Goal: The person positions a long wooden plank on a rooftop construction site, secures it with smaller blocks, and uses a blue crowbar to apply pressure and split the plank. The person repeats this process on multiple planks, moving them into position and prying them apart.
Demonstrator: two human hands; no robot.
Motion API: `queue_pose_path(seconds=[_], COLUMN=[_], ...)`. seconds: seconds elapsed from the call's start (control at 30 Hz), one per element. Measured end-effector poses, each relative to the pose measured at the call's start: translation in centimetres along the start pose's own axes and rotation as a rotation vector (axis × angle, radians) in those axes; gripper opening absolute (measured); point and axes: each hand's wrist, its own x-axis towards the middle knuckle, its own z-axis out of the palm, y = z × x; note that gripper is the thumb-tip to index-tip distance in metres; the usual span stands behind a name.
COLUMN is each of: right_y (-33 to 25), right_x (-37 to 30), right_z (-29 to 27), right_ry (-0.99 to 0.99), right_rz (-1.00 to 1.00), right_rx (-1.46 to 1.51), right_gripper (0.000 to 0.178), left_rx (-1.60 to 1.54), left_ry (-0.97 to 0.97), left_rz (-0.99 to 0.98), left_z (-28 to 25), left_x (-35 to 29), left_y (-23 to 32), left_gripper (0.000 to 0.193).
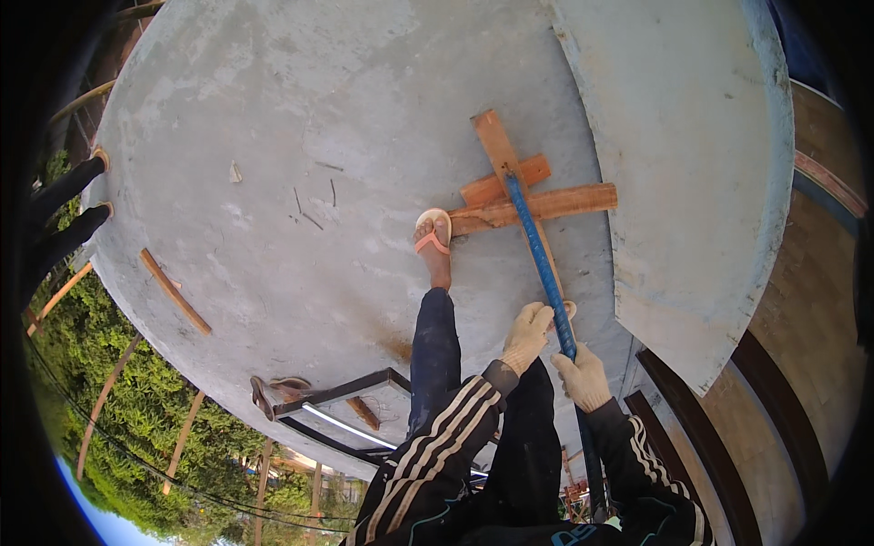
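Note:
A long blue ribbed bar (543, 261) runs from between my legs to a pile of crossed wooden boards, and its far tip touches the upper board. My left hand (528, 338), in a cream work glove, is closed at the bar's left side. Lower down, my gloved right hand (584, 378) wraps round the bar. A narrow plank (494, 143) lies under the tip, across a wider board (578, 202) and a short wood piece (482, 189). My left foot (432, 238), in a sandal, presses against the wider board's left end; my right foot is mostly hidden behind the bar and gloves.
Grey concrete floor (300, 118) spreads around me, with a raised pale ledge (692, 164) on the right. A loose wood strip (175, 291) and small sticks lie left. A dark metal frame (341, 391) stands near a pair of sandals (273, 391). Another person's legs (64, 202) show far left.

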Motion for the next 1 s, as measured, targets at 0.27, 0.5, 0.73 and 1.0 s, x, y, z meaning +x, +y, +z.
queue_pose_path(seconds=[0.27,0.5,0.73,1.0], right_y=[6.8,18.0,31.5,33.7], right_x=[3.7,4.4,-4.5,-1.3], right_z=[1.7,0.4,-1.3,-1.7], right_ry=[0.104,0.213,0.287,0.188], right_rz=[-0.160,-0.233,0.121,0.130], right_rx=[-0.109,-0.438,-0.601,-0.584], right_gripper=[0.043,0.042,0.034,0.017], left_rx=[0.150,0.321,0.570,0.279], left_ry=[0.074,0.210,0.378,0.477], left_rz=[0.058,0.105,0.118,0.085], left_z=[2.6,3.8,3.6,6.0], left_x=[3.8,7.0,10.5,9.5], left_y=[-1.0,-4.8,-7.5,-12.0], left_gripper=[0.029,0.040,0.048,0.055])
